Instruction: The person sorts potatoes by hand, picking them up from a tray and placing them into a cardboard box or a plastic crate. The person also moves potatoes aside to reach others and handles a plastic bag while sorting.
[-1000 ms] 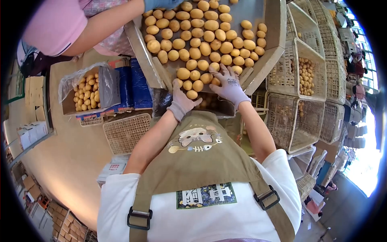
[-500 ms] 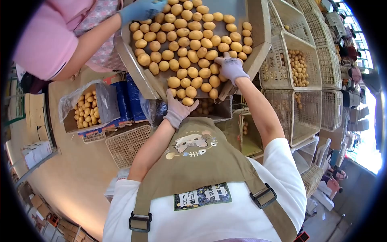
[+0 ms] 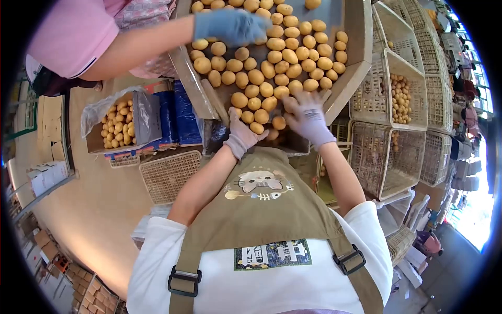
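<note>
Head, left hand (image 3: pixel 241 135), right hand (image 3: pixel 308 118) among fruit (image 3: pixel 261 116)

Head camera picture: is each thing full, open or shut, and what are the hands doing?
Tray: covered with round yellow produce.
Left hand: gloved, grip open, cupped at the tray's lower edge.
Right hand: gloved, fingers spread on the produce.
Co-worker's hand: blue-gloved, resting on the produce.
Box: open, bag-lined, nearly full.
Basket: open, partly filled.
</note>
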Demonstrator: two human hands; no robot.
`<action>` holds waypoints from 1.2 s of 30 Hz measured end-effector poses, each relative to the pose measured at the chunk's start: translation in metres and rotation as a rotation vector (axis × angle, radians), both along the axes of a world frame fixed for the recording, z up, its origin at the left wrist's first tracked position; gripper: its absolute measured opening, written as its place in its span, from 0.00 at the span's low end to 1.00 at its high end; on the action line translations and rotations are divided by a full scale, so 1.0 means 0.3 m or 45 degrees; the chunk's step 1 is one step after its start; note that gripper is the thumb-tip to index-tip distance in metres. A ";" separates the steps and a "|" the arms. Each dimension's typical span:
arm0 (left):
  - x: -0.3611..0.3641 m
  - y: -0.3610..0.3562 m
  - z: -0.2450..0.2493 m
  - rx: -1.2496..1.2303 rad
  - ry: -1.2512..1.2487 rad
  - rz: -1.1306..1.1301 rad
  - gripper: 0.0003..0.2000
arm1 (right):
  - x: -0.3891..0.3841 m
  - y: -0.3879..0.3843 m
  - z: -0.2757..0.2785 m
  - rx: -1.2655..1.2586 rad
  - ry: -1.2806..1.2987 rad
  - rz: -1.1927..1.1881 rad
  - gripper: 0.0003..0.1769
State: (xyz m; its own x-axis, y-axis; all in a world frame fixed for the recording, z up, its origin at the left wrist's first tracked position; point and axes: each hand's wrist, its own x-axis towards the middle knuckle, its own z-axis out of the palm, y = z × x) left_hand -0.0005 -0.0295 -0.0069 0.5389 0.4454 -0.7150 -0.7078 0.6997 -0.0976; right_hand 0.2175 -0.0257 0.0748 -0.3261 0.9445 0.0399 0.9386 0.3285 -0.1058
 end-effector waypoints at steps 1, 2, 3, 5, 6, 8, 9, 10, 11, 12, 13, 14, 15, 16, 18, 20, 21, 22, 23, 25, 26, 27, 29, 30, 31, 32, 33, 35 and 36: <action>-0.008 0.001 -0.004 -0.012 0.004 -0.008 0.40 | -0.017 -0.025 -0.031 -0.272 -0.011 -0.033 0.25; -0.017 0.000 -0.023 0.001 0.051 -0.094 0.39 | -0.007 -0.014 -0.049 -0.339 0.107 -0.158 0.24; -0.027 -0.005 -0.062 0.013 0.096 -0.178 0.37 | -0.023 0.028 -0.012 -0.406 0.222 -0.283 0.23; -0.016 -0.014 -0.044 0.008 0.241 -0.188 0.33 | -0.027 0.058 0.002 0.297 0.048 -0.096 0.16; -0.020 -0.020 -0.058 0.047 0.241 -0.211 0.33 | -0.011 0.072 -0.013 0.123 0.138 -0.143 0.16; -0.033 -0.028 -0.103 0.131 0.243 -0.265 0.33 | 0.038 0.129 -0.052 -0.224 0.317 -0.244 0.16; -0.019 -0.032 -0.095 0.143 0.240 -0.154 0.36 | 0.013 0.183 0.015 -0.458 0.366 -0.502 0.17; -0.010 -0.029 -0.093 0.058 0.202 -0.070 0.37 | -0.028 0.192 0.065 -0.302 0.249 -0.590 0.27; -0.001 -0.019 -0.092 -0.024 0.162 0.019 0.38 | -0.044 0.170 -0.020 -0.267 0.135 -0.553 0.34; 0.003 -0.015 -0.085 -0.109 0.127 0.108 0.40 | -0.054 0.144 -0.106 -0.236 0.026 -0.514 0.42; 0.002 -0.001 -0.034 -0.110 0.159 0.110 0.43 | -0.072 0.127 -0.072 -0.465 -0.059 -0.471 0.52; 0.006 0.004 -0.033 -0.071 0.137 0.107 0.42 | -0.049 0.092 -0.080 -0.457 -0.031 -0.374 0.50; 0.007 -0.001 -0.040 -0.036 0.117 0.108 0.42 | -0.048 0.080 -0.055 -0.522 -0.082 -0.312 0.49; 0.004 -0.014 -0.048 -0.007 0.098 0.109 0.42 | -0.051 0.073 -0.034 -0.593 -0.132 -0.249 0.48; 0.003 -0.016 -0.074 -0.019 0.046 0.116 0.40 | -0.049 0.071 -0.052 -0.579 -0.070 -0.228 0.47; 0.014 -0.012 -0.053 -0.061 0.074 0.119 0.39 | -0.046 0.073 -0.060 -0.578 -0.050 -0.233 0.46; 0.014 -0.010 -0.057 -0.043 0.060 0.123 0.39 | -0.051 0.076 -0.057 -0.586 -0.059 -0.243 0.46; 0.015 -0.011 -0.061 -0.030 0.056 0.120 0.39 | -0.053 0.076 -0.057 -0.595 -0.068 -0.252 0.45; 0.014 -0.012 -0.065 -0.017 0.051 0.117 0.40 | -0.050 0.073 -0.061 -0.585 -0.048 -0.244 0.45; 0.015 -0.014 -0.055 -0.011 0.050 0.117 0.40 | -0.041 0.062 -0.073 -0.565 -0.010 -0.225 0.44; 0.016 -0.014 -0.049 -0.015 0.056 0.118 0.40 | -0.041 0.058 -0.076 -0.523 -0.004 -0.222 0.42; 0.015 -0.015 -0.048 -0.018 0.062 0.120 0.39 | -0.044 0.053 -0.076 -0.480 0.002 -0.218 0.41; 0.012 -0.014 -0.046 -0.022 0.076 0.127 0.35 | -0.044 0.057 -0.068 -0.472 0.044 -0.213 0.37; 0.011 -0.015 -0.051 -0.023 0.083 0.128 0.33 | -0.037 0.072 -0.054 -0.507 0.079 -0.212 0.35; 0.009 -0.014 -0.061 -0.025 0.069 0.112 0.31 | -0.026 0.087 -0.049 -0.542 0.113 -0.210 0.33; 0.003 -0.016 -0.074 -0.028 0.055 0.096 0.29 | 0.008 0.097 -0.080 -0.392 0.493 -0.261 0.28; -0.001 -0.022 -0.095 -0.033 0.042 0.080 0.28 | -0.004 0.109 -0.051 -0.165 0.331 -0.305 0.27; -0.004 -0.040 -0.133 0.094 0.091 -0.033 0.25 | 0.011 0.117 -0.052 0.013 -0.049 -0.316 0.25; -0.011 -0.049 -0.162 0.159 0.119 -0.093 0.24 | 0.029 0.135 -0.030 -0.154 0.158 -0.379 0.26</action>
